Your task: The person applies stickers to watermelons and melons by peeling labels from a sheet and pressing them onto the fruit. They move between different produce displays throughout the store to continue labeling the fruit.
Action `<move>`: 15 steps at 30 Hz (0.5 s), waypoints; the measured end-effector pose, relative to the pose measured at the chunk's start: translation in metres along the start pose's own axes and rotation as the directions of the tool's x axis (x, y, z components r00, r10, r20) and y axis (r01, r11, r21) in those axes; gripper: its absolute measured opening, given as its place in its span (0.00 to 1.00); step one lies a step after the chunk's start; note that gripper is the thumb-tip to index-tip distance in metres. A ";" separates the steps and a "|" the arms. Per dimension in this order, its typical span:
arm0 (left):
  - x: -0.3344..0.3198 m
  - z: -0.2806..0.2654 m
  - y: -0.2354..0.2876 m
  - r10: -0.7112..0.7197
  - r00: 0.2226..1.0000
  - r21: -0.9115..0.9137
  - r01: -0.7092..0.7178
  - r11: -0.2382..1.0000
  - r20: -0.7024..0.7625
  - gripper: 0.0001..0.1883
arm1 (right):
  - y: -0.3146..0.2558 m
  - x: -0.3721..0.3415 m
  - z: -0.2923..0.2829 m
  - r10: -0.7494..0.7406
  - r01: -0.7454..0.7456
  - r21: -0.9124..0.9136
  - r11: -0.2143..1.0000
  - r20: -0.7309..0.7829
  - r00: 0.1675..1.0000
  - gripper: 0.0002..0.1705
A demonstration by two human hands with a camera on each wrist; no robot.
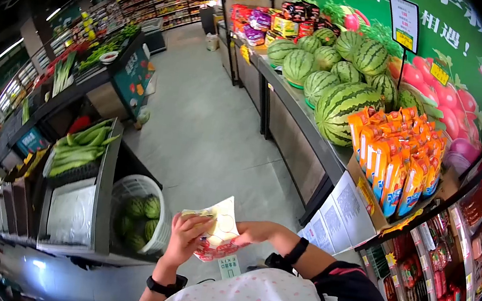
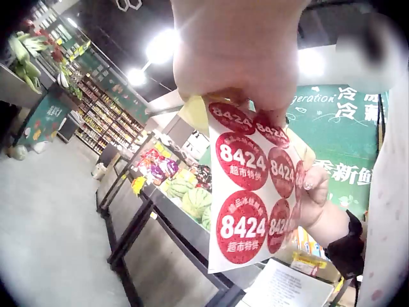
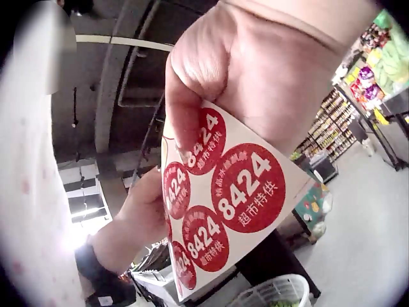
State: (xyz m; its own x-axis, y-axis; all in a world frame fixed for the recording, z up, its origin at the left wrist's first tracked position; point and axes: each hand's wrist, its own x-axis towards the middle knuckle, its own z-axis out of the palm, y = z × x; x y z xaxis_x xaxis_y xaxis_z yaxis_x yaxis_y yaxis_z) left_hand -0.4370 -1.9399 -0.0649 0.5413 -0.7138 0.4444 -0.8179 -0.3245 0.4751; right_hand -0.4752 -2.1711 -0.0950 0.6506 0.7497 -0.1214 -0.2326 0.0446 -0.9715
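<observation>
Both hands hold a sticker sheet [image 1: 223,224] in front of the apron. Round red stickers printed 8424 cover its white face, plain in the left wrist view [image 2: 241,230] and the right wrist view [image 3: 248,188]. A pale yellowish side with round outlines shows toward the head camera. The left hand [image 1: 187,236] grips the left part of the sheet, its fingers bent over the edge. At the opposite edge the right hand [image 1: 256,231] pinches it, with the thumb lying on the stickered face in the right wrist view. Some right fingers are hidden behind the paper.
A white plastic basket [image 1: 163,235] with watermelons stands on the floor at the left, beside a stand with long green vegetables [image 1: 79,150]. To the right, a long display bears watermelons [image 1: 347,109] and a box of orange packets [image 1: 396,152]. Grey floor [image 1: 213,128] runs between them.
</observation>
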 end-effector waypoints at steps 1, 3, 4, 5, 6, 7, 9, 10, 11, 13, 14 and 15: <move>0.017 -0.002 -0.011 0.008 1.000 -0.029 -0.008 1.000 -0.004 0.24 | -0.009 0.008 -0.015 -0.010 0.010 0.020 1.000 0.001 1.000 0.31; 0.049 -0.003 -0.033 0.009 0.999 -0.043 -0.011 0.999 -0.033 0.23 | -0.033 0.020 -0.042 -0.117 0.117 -0.009 0.993 -0.014 0.993 0.29; 0.064 -0.001 -0.045 0.023 0.998 -0.050 -0.026 0.998 -0.059 0.23 | -0.042 0.022 -0.056 -0.125 0.125 0.000 0.992 -0.031 0.992 0.29; 0.079 0.000 -0.057 0.036 0.994 -0.033 -0.039 0.999 -0.103 0.20 | -0.051 0.026 -0.070 -0.112 0.110 -0.061 0.992 -0.042 0.993 0.29; 0.089 0.002 -0.068 0.043 0.995 -0.039 -0.047 0.998 -0.085 0.20 | -0.055 0.030 -0.081 -0.098 0.091 -0.121 0.988 -0.055 0.994 0.29; 0.101 0.003 -0.080 0.036 0.995 -0.042 -0.041 0.998 -0.096 0.19 | -0.047 0.039 -0.100 -0.079 0.073 -0.102 0.992 -0.058 0.995 0.28; 0.122 0.008 -0.106 0.009 0.990 -0.080 -0.020 0.997 -0.139 0.16 | -0.052 0.050 -0.128 -0.072 0.066 -0.085 0.994 -0.071 0.995 0.28; 0.133 0.011 -0.120 0.013 0.991 -0.093 -0.025 0.995 -0.130 0.16 | -0.053 0.055 -0.142 -0.057 0.052 -0.072 0.996 -0.067 0.996 0.28; 0.144 0.013 -0.136 0.026 0.990 -0.131 -0.045 0.990 -0.142 0.16 | -0.054 0.062 -0.156 -0.053 0.047 -0.067 0.997 -0.082 0.995 0.28; 0.167 0.020 -0.170 -0.006 0.983 -0.242 -0.038 0.970 -0.181 0.13 | -0.059 0.080 -0.186 -0.101 0.099 -0.067 0.993 -0.021 0.995 0.27; 0.182 0.025 -0.187 0.002 0.984 -0.249 -0.047 0.967 -0.177 0.13 | -0.065 0.087 -0.201 -0.101 0.098 -0.068 0.993 -0.034 0.994 0.27; 0.201 0.025 -0.204 0.019 0.983 -0.292 -0.072 0.954 -0.181 0.13 | -0.076 0.091 -0.217 -0.040 0.033 -0.075 0.997 -0.096 0.995 0.27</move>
State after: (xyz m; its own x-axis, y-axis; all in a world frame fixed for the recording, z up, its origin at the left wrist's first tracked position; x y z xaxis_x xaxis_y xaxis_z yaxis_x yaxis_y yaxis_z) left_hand -0.1664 -2.0326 -0.0921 0.5523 -0.5957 0.5832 -0.7620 -0.0772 0.6429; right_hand -0.2416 -2.2493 -0.0763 0.7259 0.6803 -0.1013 -0.1561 0.0195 -0.9875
